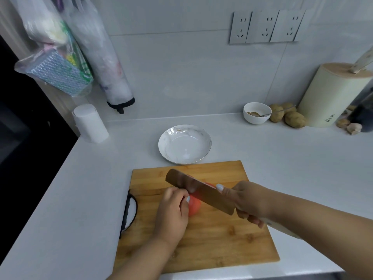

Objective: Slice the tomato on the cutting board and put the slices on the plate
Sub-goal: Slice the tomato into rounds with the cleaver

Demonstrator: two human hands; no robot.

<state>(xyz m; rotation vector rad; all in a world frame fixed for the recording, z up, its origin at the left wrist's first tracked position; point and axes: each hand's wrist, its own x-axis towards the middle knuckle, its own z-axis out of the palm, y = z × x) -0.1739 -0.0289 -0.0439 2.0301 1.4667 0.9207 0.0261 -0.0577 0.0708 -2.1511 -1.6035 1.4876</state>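
A red tomato (194, 207) lies on the wooden cutting board (212, 239), mostly hidden by the blade and my fingers. My left hand (172, 212) presses on its left side with curled fingers. My right hand (247, 201) grips the handle of a broad cleaver (199, 190), whose blade slants across the top of the tomato. A white marbled plate (184, 144) sits just beyond the board's far edge with nothing on it.
A white paper roll (90, 123) stands at the left. At the back right are a small white bowl (257, 112) with a spoon, several potatoes (288, 116) and a cream knife block (331, 96). Plastic bags (66, 51) hang on the wall.
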